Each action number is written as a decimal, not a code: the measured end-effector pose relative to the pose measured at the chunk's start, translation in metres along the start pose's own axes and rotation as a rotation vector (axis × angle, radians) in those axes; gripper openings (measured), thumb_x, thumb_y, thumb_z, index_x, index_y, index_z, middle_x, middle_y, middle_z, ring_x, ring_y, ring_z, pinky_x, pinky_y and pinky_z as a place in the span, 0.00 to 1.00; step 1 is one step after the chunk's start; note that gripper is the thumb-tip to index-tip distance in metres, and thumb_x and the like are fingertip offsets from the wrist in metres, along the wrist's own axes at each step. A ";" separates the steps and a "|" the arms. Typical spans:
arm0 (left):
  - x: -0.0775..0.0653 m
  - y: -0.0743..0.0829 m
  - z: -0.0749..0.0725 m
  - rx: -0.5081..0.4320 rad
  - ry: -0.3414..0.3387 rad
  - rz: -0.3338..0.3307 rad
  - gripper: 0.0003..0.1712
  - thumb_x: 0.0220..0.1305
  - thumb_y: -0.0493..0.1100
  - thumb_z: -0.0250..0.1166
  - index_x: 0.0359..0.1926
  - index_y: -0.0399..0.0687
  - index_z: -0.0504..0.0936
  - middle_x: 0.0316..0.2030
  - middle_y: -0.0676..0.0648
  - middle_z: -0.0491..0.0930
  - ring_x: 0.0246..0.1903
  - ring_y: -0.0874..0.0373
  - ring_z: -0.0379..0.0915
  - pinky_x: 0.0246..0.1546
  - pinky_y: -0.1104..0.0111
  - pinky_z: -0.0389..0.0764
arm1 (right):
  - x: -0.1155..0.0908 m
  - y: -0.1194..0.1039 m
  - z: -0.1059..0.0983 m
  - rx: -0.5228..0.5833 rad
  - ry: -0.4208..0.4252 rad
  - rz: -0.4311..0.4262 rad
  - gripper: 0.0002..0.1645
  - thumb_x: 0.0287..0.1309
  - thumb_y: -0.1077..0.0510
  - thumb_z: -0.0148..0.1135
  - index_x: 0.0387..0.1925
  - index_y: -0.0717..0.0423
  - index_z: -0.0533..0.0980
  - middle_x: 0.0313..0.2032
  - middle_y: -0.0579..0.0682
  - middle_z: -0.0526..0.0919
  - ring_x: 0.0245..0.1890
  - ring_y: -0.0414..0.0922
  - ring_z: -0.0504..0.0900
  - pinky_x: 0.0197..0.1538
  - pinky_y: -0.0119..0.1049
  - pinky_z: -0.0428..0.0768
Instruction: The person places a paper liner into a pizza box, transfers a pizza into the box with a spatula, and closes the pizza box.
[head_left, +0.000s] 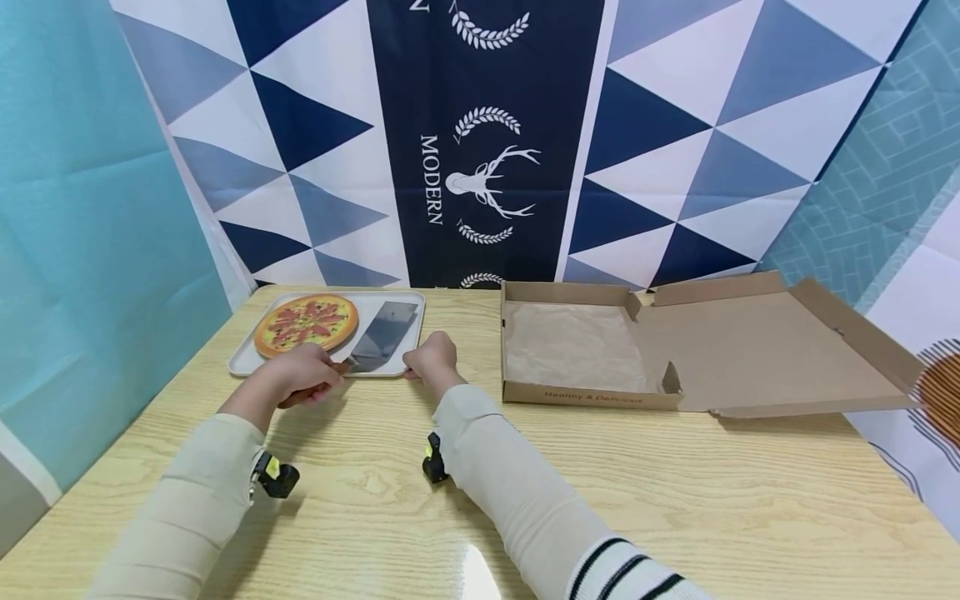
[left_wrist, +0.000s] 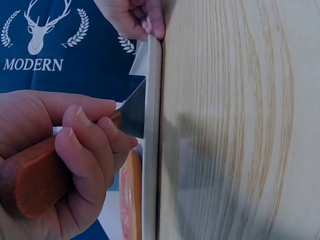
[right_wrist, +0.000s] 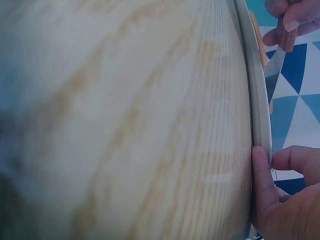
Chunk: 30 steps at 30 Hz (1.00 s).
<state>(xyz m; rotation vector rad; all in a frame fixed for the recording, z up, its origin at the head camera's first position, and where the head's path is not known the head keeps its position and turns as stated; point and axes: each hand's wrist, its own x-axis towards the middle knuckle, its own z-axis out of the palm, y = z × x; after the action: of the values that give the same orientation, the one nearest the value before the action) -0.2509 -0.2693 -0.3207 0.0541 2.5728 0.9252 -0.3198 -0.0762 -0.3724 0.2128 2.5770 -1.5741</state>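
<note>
A white tray (head_left: 369,302) lies at the back left of the table, bearing a round pizza (head_left: 306,323) on its left side. My left hand (head_left: 300,375) grips the brown wooden handle of a metal spatula (head_left: 386,332). The spatula's wide blade extends over the tray's right part, beside the pizza; whether it touches the tray floor I cannot tell. In the left wrist view, the fingers curl round the handle. My right hand (head_left: 432,358) pinches the tray's rim at its near right corner, thumb and finger on either side in the right wrist view.
To the right of the tray stands an open cardboard pizza box (head_left: 592,396) lined with paper (head_left: 573,346). Its lid (head_left: 772,350) lies folded out to the right. A patterned cloth (head_left: 495,83) hangs behind the wooden table (head_left: 675,500).
</note>
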 end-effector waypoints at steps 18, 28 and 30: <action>-0.029 0.000 -0.010 -0.011 -0.026 -0.006 0.09 0.67 0.38 0.58 0.38 0.34 0.77 0.19 0.50 0.68 0.15 0.62 0.62 0.19 0.71 0.68 | 0.002 0.004 0.002 -0.007 0.005 -0.016 0.10 0.49 0.69 0.64 0.22 0.60 0.71 0.14 0.53 0.81 0.15 0.44 0.83 0.14 0.25 0.72; -0.044 -0.003 -0.019 0.042 -0.054 0.009 0.09 0.67 0.40 0.59 0.36 0.36 0.77 0.18 0.50 0.67 0.15 0.61 0.61 0.19 0.70 0.66 | 0.002 0.004 0.002 -0.016 0.007 -0.020 0.07 0.48 0.70 0.64 0.25 0.62 0.73 0.15 0.53 0.80 0.13 0.42 0.82 0.15 0.26 0.73; -0.047 -0.004 -0.021 0.053 -0.068 0.017 0.09 0.67 0.40 0.59 0.32 0.38 0.76 0.17 0.50 0.66 0.15 0.61 0.60 0.19 0.70 0.66 | 0.002 0.004 0.003 -0.012 0.010 -0.019 0.07 0.48 0.71 0.64 0.25 0.63 0.73 0.16 0.53 0.79 0.13 0.43 0.82 0.15 0.27 0.75</action>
<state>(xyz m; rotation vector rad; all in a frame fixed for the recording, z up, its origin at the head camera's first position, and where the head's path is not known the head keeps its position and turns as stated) -0.2159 -0.2925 -0.2916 0.1203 2.5376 0.8472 -0.3209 -0.0766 -0.3771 0.1960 2.6024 -1.5675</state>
